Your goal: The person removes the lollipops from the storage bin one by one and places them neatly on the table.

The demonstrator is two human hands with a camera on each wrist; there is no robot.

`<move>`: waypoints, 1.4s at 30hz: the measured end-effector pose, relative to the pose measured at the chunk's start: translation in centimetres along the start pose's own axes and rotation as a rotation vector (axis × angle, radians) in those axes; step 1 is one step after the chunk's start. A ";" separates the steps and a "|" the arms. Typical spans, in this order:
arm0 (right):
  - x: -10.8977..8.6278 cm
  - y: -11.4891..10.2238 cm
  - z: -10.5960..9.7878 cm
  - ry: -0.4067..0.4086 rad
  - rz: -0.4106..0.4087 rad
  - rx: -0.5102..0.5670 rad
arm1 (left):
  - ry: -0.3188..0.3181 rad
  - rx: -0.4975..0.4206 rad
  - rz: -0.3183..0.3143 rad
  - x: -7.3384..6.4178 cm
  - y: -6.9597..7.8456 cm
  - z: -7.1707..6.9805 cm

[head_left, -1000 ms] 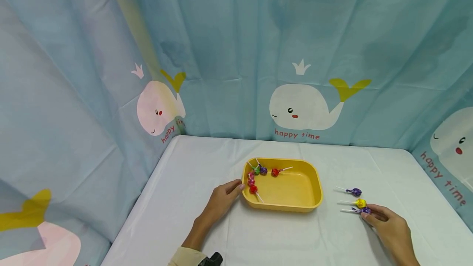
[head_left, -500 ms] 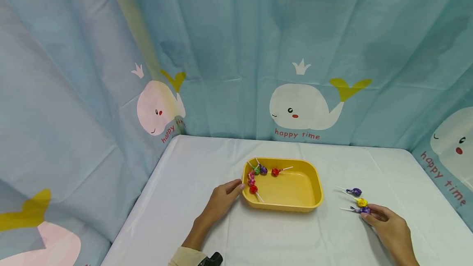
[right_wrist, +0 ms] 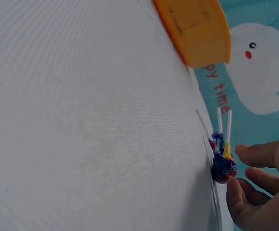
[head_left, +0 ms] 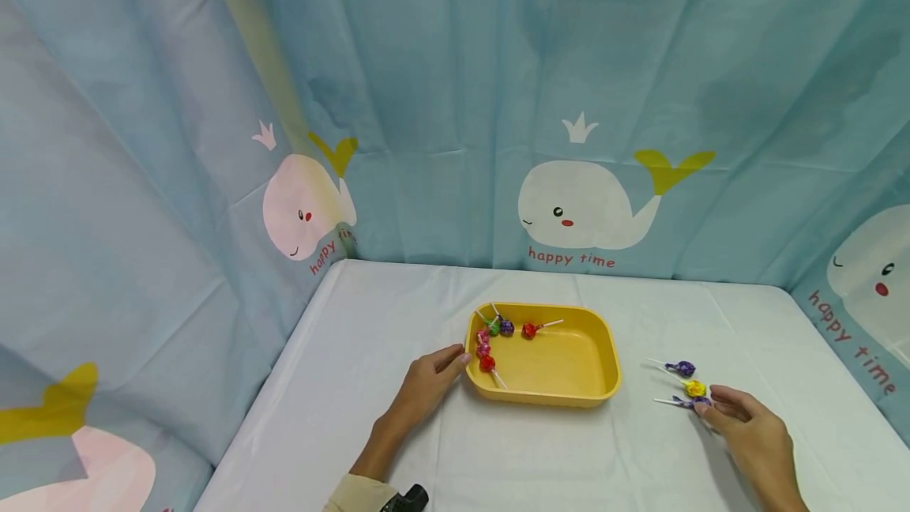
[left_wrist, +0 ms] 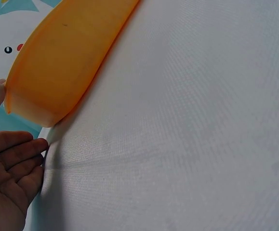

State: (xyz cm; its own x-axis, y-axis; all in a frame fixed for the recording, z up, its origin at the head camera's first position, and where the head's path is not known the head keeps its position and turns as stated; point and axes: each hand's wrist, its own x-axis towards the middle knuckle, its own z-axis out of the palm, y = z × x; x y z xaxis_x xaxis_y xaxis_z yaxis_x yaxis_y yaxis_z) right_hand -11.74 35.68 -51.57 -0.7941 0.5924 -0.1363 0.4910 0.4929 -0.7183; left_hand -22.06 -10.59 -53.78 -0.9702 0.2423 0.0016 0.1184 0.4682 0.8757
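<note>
Lollipops (head_left: 529, 331) with round red, pink, green and purple heads lie inside a rectangular yellow plastic tray (head_left: 569, 362), left hand (head_left: 425, 385) relaxed against its rim. The right hand (head_left: 753, 433), fingers parted, touches a purple-wrapped lollipop (head_left: 695, 401) on the white-clothed counter (head_left: 554, 453).

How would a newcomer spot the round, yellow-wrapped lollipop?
Start with the shallow yellow rectangular tray on the white-clothed table. Right of it, by the person's right hand, lies the yellow-wrapped, white-stick lollipop. It alone is yellow there, between a farther purple-wrapped lollipop and a nearer purple-wrapped lollipop.
</note>
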 end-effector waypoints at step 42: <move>-4.0 -6.9 2.3 -0.107 -0.269 0.327 | -0.005 -0.009 0.007 -0.1 0.2 -0.1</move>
State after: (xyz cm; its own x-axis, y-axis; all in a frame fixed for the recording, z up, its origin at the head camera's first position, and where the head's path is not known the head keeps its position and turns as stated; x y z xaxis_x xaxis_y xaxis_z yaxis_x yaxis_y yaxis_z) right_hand -12.78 28.46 -47.64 -0.9193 0.3926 0.0277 0.1357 0.3824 -0.9140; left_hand -21.95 -10.60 -53.59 -0.9684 0.2495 0.0055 0.1231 0.4585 0.8801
